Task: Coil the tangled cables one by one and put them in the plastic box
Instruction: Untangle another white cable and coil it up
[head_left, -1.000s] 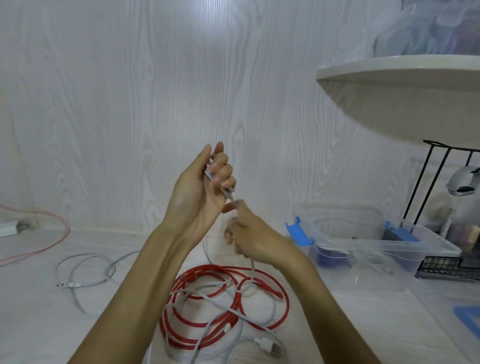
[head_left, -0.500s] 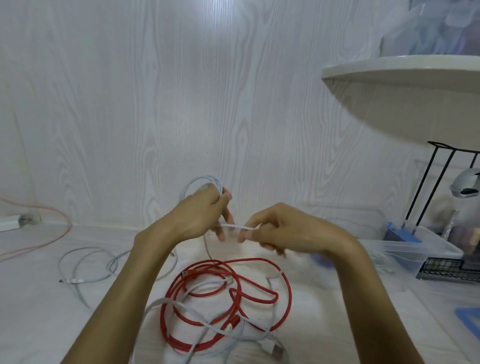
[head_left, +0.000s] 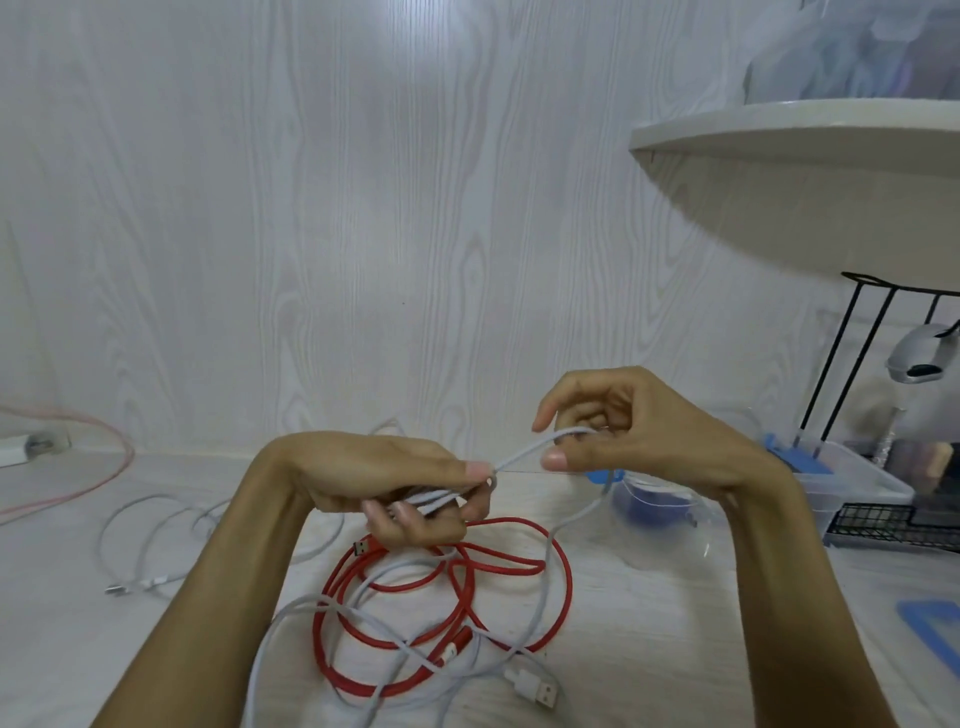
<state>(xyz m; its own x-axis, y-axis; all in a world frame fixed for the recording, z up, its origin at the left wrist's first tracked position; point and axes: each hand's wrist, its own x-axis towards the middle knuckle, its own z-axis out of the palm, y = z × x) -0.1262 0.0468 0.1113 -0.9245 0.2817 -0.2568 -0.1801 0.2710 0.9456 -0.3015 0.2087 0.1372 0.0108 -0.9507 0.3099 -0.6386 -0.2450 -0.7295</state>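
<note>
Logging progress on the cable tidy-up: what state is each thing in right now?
White cable: partly coiled, gripped by left hand, fed by right hand.
Red cable: loose on table, tangled with white.
Clear plastic box: open, lid off.

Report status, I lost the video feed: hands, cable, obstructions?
Left hand grips white cable loops; right hand feeds it. Tail tangled through red cable. Box open.

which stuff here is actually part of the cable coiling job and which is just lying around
Part of the job:
- white cable, held by left hand and right hand
- red cable
- plastic box
- second white cable

Just lying about:
- pink cable
- wire rack
- shelf
- blue lid
</note>
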